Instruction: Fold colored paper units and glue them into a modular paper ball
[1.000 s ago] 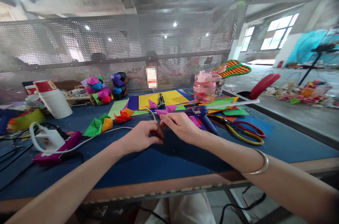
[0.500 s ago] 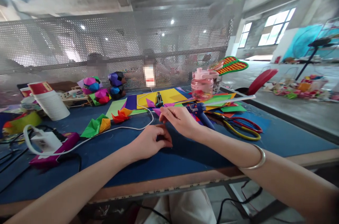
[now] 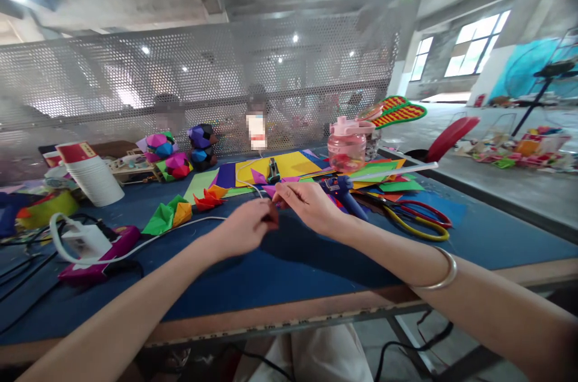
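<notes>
My right hand [image 3: 309, 206] is closed, with thumb and fingertips pinched together over the middle of the blue table. A tip of purple folded paper [image 3: 270, 190] shows right at its fingertips; whether the hand grips it I cannot tell. My left hand [image 3: 246, 226] has its fingers curled and its fingertips close against the right ones. Anything between its fingers is hidden. Just beyond the hands stands a small dark upright tool [image 3: 273, 171], its kind unclear, with more purple paper points around it. A blue glue gun [image 3: 345, 194] lies beside my right hand.
Scissors [image 3: 422, 220] and coloured paper [image 3: 392, 176] lie on the right, near a pink jug [image 3: 347, 146]. Folded green paper [image 3: 160, 218], a white cable, a purple power strip [image 3: 102, 258] and stacked paper cups [image 3: 93, 177] are on the left. A perforated metal screen [image 3: 289, 81] stands behind.
My left hand has risen and moved forward and left, its fingertips now meeting those of my right hand. My right hand stays nearly in place. The view has shifted slightly.
</notes>
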Available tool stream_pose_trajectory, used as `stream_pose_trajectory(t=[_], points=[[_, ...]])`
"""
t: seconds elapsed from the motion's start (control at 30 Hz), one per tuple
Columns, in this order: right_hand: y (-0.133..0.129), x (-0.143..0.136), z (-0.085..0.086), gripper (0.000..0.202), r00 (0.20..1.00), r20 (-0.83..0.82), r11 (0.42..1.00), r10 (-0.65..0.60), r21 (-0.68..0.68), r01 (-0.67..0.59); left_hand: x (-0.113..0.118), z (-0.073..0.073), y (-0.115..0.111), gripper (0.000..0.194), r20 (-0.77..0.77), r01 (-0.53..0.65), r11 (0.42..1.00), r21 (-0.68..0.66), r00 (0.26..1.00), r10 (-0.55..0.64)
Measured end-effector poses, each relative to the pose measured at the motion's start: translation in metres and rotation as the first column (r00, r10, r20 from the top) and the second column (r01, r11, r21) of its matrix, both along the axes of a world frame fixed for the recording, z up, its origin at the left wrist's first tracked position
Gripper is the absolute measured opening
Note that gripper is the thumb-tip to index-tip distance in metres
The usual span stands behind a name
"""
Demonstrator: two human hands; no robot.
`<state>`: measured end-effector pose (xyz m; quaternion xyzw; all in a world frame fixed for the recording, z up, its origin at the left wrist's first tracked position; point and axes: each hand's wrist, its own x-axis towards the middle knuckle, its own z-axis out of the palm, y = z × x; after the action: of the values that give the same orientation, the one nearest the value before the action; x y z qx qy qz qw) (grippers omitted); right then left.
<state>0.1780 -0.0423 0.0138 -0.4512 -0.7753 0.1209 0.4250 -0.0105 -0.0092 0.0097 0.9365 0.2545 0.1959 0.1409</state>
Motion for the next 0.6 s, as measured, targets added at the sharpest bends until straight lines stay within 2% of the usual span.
stream_pose_trajectory(t=[0.07, 0.13, 0.2, 0.33, 0.6], points=[[0.001, 0.001, -0.001, 0.049, 1.000, -0.007, 1.000, -0.004, 0.004, 0.004, -0.017, 0.006, 0.019, 0.009, 0.034, -0.108, 0.993, 0.038, 0.994, 0.106], [0.001, 0.001, -0.001, 0.051, 1.000, -0.005, 1.000, -0.002, -0.009, 0.002, -0.031, 0.010, 0.033, 0.010, -0.008, -0.190, 0.978, 0.091, 0.981, 0.192], [0.001, 0.001, -0.001, 0.050, 1.000, 0.000, 1.000, -0.003, -0.019, 0.003, -0.037, 0.011, 0.040, 0.012, -0.060, -0.224, 0.972, 0.073, 0.972, 0.229], [0.001, 0.001, -0.002, 0.050, 1.000, 0.014, 1.000, -0.007, -0.026, 0.007, -0.031, 0.002, 0.037, 0.010, -0.076, -0.166, 0.986, 0.017, 0.983, 0.167], [0.002, 0.000, -0.004, 0.048, 1.000, 0.030, 0.999, -0.001, -0.032, 0.002, -0.024, -0.013, 0.042, 0.008, -0.066, -0.140, 0.988, 0.057, 0.987, 0.144]])
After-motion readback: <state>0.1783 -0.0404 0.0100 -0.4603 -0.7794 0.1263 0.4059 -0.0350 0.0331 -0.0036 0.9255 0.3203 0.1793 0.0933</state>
